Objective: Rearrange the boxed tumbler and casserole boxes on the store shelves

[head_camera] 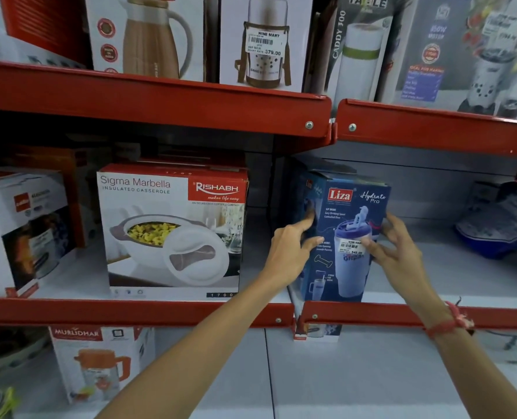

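Observation:
A blue Liza tumbler box (342,207) stands upright on the middle shelf (372,313), just right of the shelf joint. My left hand (290,249) rests against its left side with the fingers spread. My right hand (396,252) presses on its front and right edge, a red thread around the wrist. Left of the tumbler box stands a white and red Sigma Marbella casserole box (172,231), apart from it by a narrow gap. Another casserole box (21,228), white with a red logo, sits at the far left of the same shelf.
The upper shelf (160,101) carries flask, bottle and blender boxes. A blue packet (505,222) lies at the right of the middle shelf. Below, a jug box (100,364) stands at the left, with bare white shelf surface to the right.

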